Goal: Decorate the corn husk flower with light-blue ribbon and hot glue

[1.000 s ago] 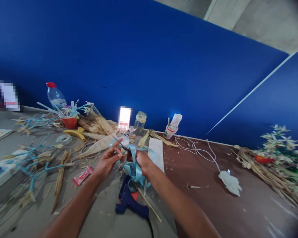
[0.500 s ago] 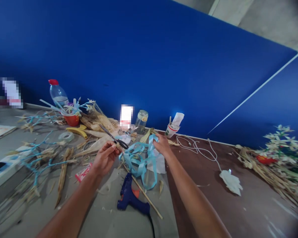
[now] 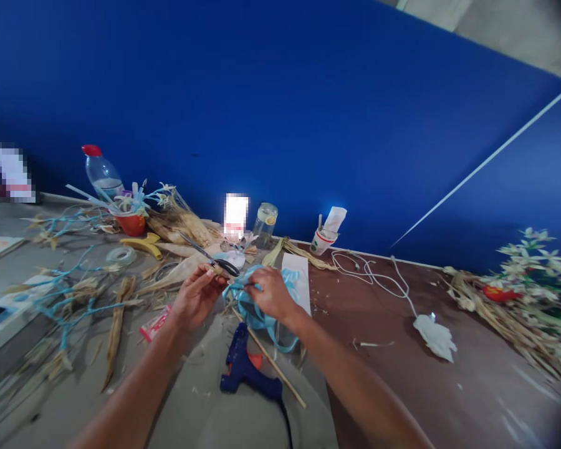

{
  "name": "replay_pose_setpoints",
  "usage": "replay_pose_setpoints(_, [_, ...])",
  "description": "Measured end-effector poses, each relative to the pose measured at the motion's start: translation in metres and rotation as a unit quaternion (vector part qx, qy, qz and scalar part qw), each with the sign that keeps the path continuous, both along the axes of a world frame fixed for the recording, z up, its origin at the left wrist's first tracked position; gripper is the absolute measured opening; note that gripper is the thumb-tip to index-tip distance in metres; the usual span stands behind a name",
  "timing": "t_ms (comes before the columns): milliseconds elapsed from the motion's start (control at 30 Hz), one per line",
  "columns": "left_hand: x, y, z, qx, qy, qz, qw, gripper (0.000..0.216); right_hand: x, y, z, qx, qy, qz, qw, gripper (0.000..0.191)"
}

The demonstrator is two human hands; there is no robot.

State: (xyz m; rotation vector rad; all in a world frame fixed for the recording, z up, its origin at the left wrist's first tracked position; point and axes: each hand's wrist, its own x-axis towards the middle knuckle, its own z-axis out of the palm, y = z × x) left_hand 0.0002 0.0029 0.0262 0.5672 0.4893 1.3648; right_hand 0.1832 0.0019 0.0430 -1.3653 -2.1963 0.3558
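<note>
1. Light-blue ribbon: lying in loose loops at the centre of the frame, partly under the right hand.
2. Right hand: grip closing on the ribbon, thumb and fingers pinching it near the bundle's upper left.
3. Change: this hand is no longer stretching a strip over the white paper; it is now sitting nearer the left hand. Judgement: the ribbon handling is drawing back in close to the scissors.
4. Left hand: grip pinching a small pale piece, it seems. Scissors are lying across the fingertips, blades pointing upper left; cannot tell how firmly they are being held.
5. Lower centre: blue glue gun and thin stick are resting on the tabletop.
6. Upper left: red cup is holding blue-and-white stems.
</note>
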Motion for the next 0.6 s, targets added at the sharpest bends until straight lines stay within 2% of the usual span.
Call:
replay_pose_setpoints(133, [-0.001,0.001,0.002,0.000,-0.025,0.014,1.000,0.011,0.039,0.027,0.005,-0.018,0.006,-0.058,0.998,0.012])
replay_pose_setpoints(233, [-0.001,0.001,0.003,0.003,-0.033,0.011,0.999,0.012,0.071,0.052,0.009,-0.070,-0.031,-0.150,0.986,0.015])
replay_pose_setpoints(433, [-0.004,0.003,0.002,0.010,-0.040,0.023,0.999,0.012,0.108,0.084,0.001,-0.105,-0.047,-0.233,0.966,0.019])
replay_pose_setpoints(467, [-0.005,0.004,0.002,0.010,-0.042,0.028,0.999,0.012,0.112,0.085,0.000,-0.111,-0.049,-0.233,0.965,0.023])
replay_pose_setpoints(533, [-0.004,0.004,0.002,0.007,-0.042,0.029,0.999,0.011,0.115,0.084,0.004,-0.111,-0.041,-0.207,0.971,0.052])
replay_pose_setpoints(600, [-0.003,0.003,0.002,0.003,-0.034,0.018,0.999,0.011,0.109,0.074,0.015,-0.072,0.015,-0.170,0.983,0.078])
